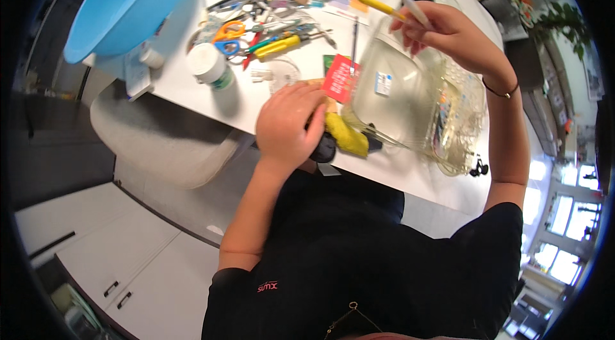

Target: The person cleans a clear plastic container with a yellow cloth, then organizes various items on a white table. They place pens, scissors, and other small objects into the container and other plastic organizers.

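Observation:
Above the far part of a clear plastic bin (391, 109), my right hand (444, 35) grips a yellow pen-like tool (379, 6) and a white pen-shaped item (416, 12). My left hand (290, 124) lies palm down at the table's near edge, fingers together; what its palm covers is hidden. By its thumb are a black rounded item (323, 149) and a fuzzy yellow item (347, 134). A red printed packet (341, 79) lies beyond the left fingertips, and a slim dark stick, perhaps a brush (354, 47), lies beside it.
Scissors with orange and blue handles (229, 38), a yellow cutter (277, 47) and several pens fill the far table. A white-lidded bottle (210, 65) stands left, near a blue basin (125, 8). Right of the bin is a clear tray (459, 119) of small items. A chair (158, 138) adjoins the table.

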A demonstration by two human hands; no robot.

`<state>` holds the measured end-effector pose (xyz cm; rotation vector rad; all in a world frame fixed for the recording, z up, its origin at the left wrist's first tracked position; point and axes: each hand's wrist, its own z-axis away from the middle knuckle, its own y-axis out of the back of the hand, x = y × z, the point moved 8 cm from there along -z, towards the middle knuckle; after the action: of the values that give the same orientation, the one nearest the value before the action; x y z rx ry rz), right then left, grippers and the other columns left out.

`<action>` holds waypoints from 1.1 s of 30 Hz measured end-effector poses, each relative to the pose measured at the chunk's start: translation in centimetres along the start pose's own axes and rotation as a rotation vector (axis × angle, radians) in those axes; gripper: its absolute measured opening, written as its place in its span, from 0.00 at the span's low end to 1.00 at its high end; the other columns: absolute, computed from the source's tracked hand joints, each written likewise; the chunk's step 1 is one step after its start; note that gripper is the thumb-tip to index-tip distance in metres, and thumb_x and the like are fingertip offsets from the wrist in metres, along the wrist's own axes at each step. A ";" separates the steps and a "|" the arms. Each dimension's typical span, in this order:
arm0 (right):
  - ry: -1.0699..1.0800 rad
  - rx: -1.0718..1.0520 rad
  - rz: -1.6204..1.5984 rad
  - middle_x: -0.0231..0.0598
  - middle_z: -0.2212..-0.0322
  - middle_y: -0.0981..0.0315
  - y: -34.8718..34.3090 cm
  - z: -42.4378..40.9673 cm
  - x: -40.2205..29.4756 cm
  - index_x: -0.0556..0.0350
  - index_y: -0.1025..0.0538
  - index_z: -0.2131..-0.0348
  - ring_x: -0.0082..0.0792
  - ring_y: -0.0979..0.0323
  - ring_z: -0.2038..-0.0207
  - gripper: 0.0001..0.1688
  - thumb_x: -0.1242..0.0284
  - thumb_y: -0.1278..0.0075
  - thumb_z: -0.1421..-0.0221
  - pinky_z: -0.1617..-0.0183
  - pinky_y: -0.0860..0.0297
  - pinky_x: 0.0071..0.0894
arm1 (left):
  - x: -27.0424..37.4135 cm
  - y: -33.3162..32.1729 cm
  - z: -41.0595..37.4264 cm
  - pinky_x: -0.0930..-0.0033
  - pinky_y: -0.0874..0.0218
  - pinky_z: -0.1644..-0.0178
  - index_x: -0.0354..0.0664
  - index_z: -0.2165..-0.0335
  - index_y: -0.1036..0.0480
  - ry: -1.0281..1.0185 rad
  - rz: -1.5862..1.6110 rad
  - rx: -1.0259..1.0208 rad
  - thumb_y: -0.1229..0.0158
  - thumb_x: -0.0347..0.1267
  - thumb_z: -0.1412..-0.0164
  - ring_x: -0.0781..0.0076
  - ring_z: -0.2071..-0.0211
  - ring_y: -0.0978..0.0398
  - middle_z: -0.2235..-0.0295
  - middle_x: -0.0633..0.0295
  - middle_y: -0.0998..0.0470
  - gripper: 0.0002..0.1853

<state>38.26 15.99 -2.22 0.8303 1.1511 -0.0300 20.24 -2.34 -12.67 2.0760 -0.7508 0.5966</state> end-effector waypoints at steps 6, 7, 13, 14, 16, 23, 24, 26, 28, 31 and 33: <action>-0.178 0.087 -0.148 0.32 0.64 0.21 4.1 11.1 4.3 0.59 0.20 0.48 0.22 0.22 0.60 0.19 0.67 0.44 0.33 0.50 0.24 0.25 | 0.4 -0.5 -0.1 0.55 0.29 0.46 0.40 0.62 0.17 -0.002 -0.014 -0.014 0.35 0.26 0.42 0.54 0.53 0.18 0.58 0.57 0.14 0.08; -0.201 0.094 -0.124 0.32 0.64 0.21 4.6 13.1 5.8 0.60 0.20 0.49 0.22 0.22 0.60 0.19 0.67 0.44 0.33 0.49 0.25 0.25 | 0.7 -0.6 -0.3 0.55 0.29 0.46 0.40 0.62 0.17 -0.011 -0.020 -0.014 0.35 0.26 0.42 0.54 0.53 0.18 0.58 0.57 0.14 0.08; 0.059 0.215 0.523 0.32 0.63 0.21 2.2 17.0 4.5 0.54 0.19 0.75 0.43 0.26 0.49 0.17 0.93 0.47 0.63 0.44 0.30 0.39 | 1.0 -0.6 -0.3 0.59 0.28 0.49 0.38 0.62 0.17 0.028 -0.020 -0.010 0.38 0.25 0.41 0.55 0.55 0.17 0.57 0.57 0.14 0.08; 0.136 0.216 0.657 0.32 0.63 0.21 1.2 16.6 3.5 0.53 0.19 0.75 0.44 0.26 0.50 0.14 0.90 0.45 0.61 0.45 0.31 0.43 | 1.0 -0.6 -0.3 0.59 0.28 0.49 0.38 0.62 0.17 0.034 -0.022 -0.009 0.38 0.25 0.41 0.55 0.55 0.17 0.57 0.57 0.14 0.08; 0.175 0.162 0.779 0.32 0.61 0.19 -0.7 16.2 3.0 0.52 0.17 0.75 0.45 0.26 0.48 0.10 0.85 0.44 0.56 0.42 0.31 0.51 | 1.1 -0.7 -0.3 0.59 0.28 0.49 0.38 0.62 0.17 0.031 -0.022 -0.009 0.38 0.25 0.41 0.55 0.55 0.17 0.57 0.57 0.14 0.08; 0.105 0.183 0.726 0.35 0.52 0.18 -1.8 16.4 4.6 0.52 0.15 0.68 0.49 0.27 0.41 0.19 0.90 0.49 0.55 0.35 0.31 0.48 | 1.3 -0.6 -0.3 0.58 0.28 0.49 0.38 0.63 0.17 0.004 -0.008 -0.006 0.38 0.25 0.40 0.55 0.56 0.17 0.58 0.57 0.14 0.07; 0.113 0.195 0.674 0.36 0.53 0.18 -1.7 16.6 4.6 0.52 0.16 0.67 0.49 0.26 0.43 0.20 0.91 0.50 0.55 0.37 0.30 0.46 | 1.3 -0.6 -0.3 0.58 0.28 0.49 0.38 0.63 0.17 0.004 -0.007 -0.003 0.38 0.25 0.40 0.55 0.56 0.17 0.58 0.57 0.14 0.07; 0.126 0.216 0.571 0.37 0.55 0.18 -1.5 16.7 4.4 0.53 0.17 0.64 0.48 0.24 0.46 0.22 0.93 0.51 0.54 0.40 0.28 0.44 | 1.3 -0.5 -0.2 0.58 0.28 0.49 0.38 0.63 0.17 0.011 -0.019 0.006 0.37 0.25 0.40 0.55 0.56 0.17 0.58 0.57 0.14 0.07; 0.102 0.214 0.446 0.38 0.58 0.17 -1.1 15.6 3.2 0.53 0.18 0.63 0.47 0.22 0.50 0.21 0.92 0.50 0.53 0.44 0.27 0.43 | 1.4 -0.4 -0.2 0.59 0.28 0.51 0.38 0.63 0.16 0.022 -0.034 0.016 0.37 0.26 0.40 0.56 0.56 0.17 0.58 0.58 0.14 0.07; 0.188 0.270 0.419 0.39 0.59 0.16 -2.2 12.5 0.5 0.57 0.18 0.63 0.43 0.19 0.54 0.19 0.93 0.49 0.51 0.47 0.24 0.38 | 1.4 -0.2 -0.1 0.59 0.28 0.53 0.38 0.64 0.16 0.044 -0.039 0.032 0.36 0.27 0.40 0.57 0.58 0.17 0.59 0.59 0.14 0.06; 0.314 0.265 0.409 0.39 0.59 0.15 -3.1 8.7 -1.9 0.57 0.18 0.59 0.42 0.19 0.55 0.19 0.92 0.47 0.48 0.47 0.24 0.38 | 0.9 0.0 0.3 0.59 0.28 0.54 0.40 0.65 0.16 0.053 -0.053 0.055 0.34 0.28 0.42 0.56 0.59 0.18 0.62 0.59 0.14 0.06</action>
<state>42.97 7.85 -1.09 1.3293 1.2646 0.3005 20.93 -2.90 -12.22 2.1150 -0.6538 0.6469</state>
